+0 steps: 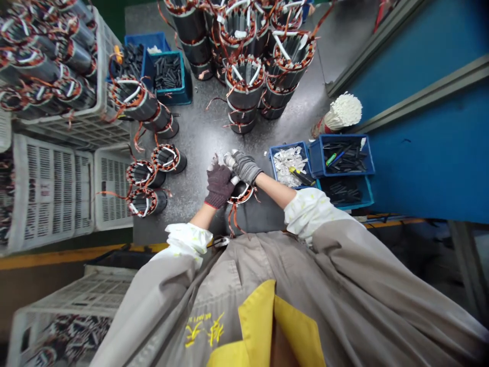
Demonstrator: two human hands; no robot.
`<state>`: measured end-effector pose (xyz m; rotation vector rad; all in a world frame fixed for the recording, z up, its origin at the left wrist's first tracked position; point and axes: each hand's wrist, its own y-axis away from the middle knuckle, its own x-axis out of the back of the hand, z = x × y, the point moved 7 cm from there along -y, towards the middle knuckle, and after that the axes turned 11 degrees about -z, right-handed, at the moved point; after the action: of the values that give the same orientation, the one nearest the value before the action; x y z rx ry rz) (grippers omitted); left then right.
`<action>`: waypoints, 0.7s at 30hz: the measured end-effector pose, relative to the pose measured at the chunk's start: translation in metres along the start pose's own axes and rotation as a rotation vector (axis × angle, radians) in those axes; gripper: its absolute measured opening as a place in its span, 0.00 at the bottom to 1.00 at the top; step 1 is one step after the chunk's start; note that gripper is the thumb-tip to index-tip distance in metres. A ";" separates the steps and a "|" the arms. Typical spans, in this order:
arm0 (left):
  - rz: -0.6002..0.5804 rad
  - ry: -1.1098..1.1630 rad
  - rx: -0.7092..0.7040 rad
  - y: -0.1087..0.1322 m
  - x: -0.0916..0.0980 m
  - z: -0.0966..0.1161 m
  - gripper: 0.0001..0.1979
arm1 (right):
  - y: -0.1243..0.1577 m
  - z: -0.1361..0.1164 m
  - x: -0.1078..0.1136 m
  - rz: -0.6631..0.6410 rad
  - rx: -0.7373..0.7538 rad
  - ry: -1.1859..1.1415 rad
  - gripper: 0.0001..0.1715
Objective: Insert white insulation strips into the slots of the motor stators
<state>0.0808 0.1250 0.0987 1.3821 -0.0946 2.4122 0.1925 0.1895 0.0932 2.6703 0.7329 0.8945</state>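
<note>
Wound stator point(241, 200) beneath gloved hands point(220, 186) point(246, 167), axis upright, open end up

Stacked copper-wound cores point(244, 96), parts bins point(175, 98) and plastic crates point(48, 193) show a factory workshop.

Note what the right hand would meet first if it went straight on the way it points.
Probably the stack of wire-wound cores on the left, across the tabletop. The right hand seems aimed just past the left hand, but depth is unclear, so it might meet that first.
</note>
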 end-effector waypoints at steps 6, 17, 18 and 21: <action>0.055 0.221 0.081 0.033 0.047 0.007 0.15 | 0.072 0.005 0.053 0.262 0.232 -0.029 0.26; -0.196 0.677 0.203 0.050 -0.002 -0.003 0.18 | 0.116 -0.025 -0.008 -0.312 0.275 0.785 0.24; -0.132 0.716 0.239 0.058 -0.001 -0.009 0.18 | 0.115 -0.024 -0.012 -0.309 0.251 0.789 0.23; 0.058 0.715 0.318 0.077 0.007 -0.024 0.19 | 0.118 -0.017 -0.027 -0.251 0.216 0.702 0.19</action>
<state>0.0312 0.0608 0.1014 0.5434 0.4486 2.9030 0.2091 0.0761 0.1362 2.3202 1.3344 1.7831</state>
